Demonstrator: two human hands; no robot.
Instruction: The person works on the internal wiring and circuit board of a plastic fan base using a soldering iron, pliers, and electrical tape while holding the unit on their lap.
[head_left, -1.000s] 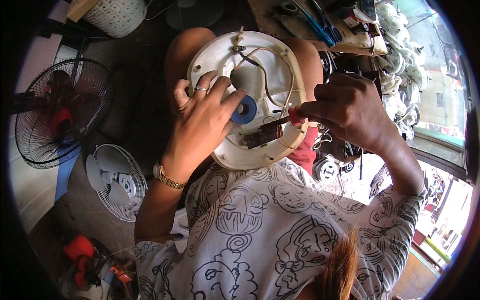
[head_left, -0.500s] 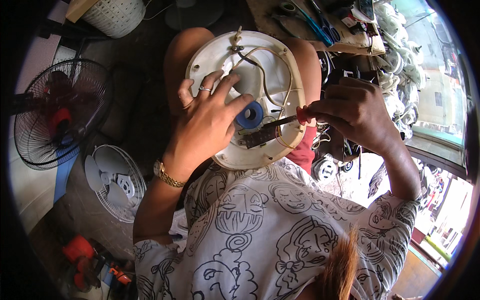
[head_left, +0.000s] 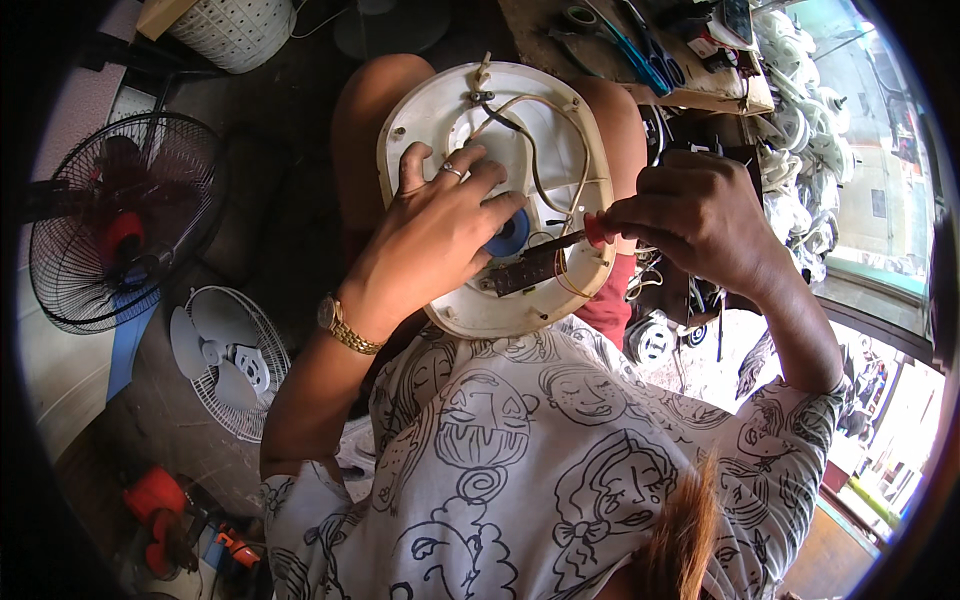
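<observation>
An off-white rounded plastic fan base [head_left: 455, 305] lies on my lap with its hollow underside up, wires and a dark switch block [head_left: 528, 272] inside. My left hand [head_left: 435, 225] is over its left half, index finger and thumb around a blue spool [head_left: 511, 234] that is partly hidden; the other fingers are bent and apart. At the right rim, my right hand [head_left: 695, 215] is closed on the red handle of a soldering iron [head_left: 600, 231]. Its dark shaft points left over the switch block. Whether its tip touches anything I cannot tell.
A black-caged fan [head_left: 120, 225] and a white fan head [head_left: 225, 360] stand at the left. Scissors [head_left: 660, 60] and other tools lie on a wooden bench [head_left: 540, 30] at the far right. White fan parts [head_left: 795, 130] pile up beside the glass. Orange tools [head_left: 158, 498] are at the lower left.
My left hand has shifted right and covers more of the blue spool. The fan base has moved slightly right. My right hand and the iron have moved slightly left.
</observation>
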